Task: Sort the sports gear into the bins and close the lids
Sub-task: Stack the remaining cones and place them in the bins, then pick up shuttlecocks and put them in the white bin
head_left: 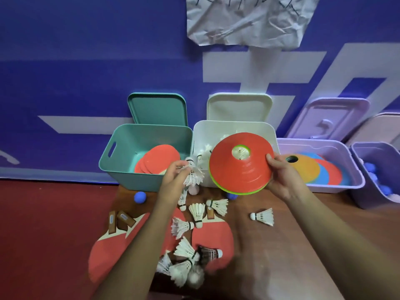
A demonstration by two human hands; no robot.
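Where the two forearms reach forward over the wooden table (281,234), a heap of white feather shuttlecocks (181,269) lies under and between them, with one black shuttlecock (208,253) among them. The heap rests across red paddles (213,234) that lie flat with their wooden handles pointing away. One lone shuttlecock (263,217) lies apart on its side, below the right hand. A blue ball (140,197) sits just left of the left wrist.

The left hand (173,178) pinches a held shuttlecock (193,177) by its feathers, fingertips drawn together, cork end up. The right hand (281,176) grips the rim of a stack of disc cones (240,167), thumb on top and fingers under. The top cone is orange-red with a round centre hole; a green one shows at the lower edge. The stack is tilted toward the camera.

Beyond the left hand stands an open teal bin (121,169) with red paddle blades (159,158) inside. Behind the stack is a white bin (233,124) holding shuttlecocks. Past the right hand, a lilac bin (337,188) holds flat cones (307,169) in orange, blue and red, and a second lilac bin (368,191) holds blue balls.

A teal lid (159,109), a white lid (238,107) and a lilac lid (329,118) lean against the blue wall.
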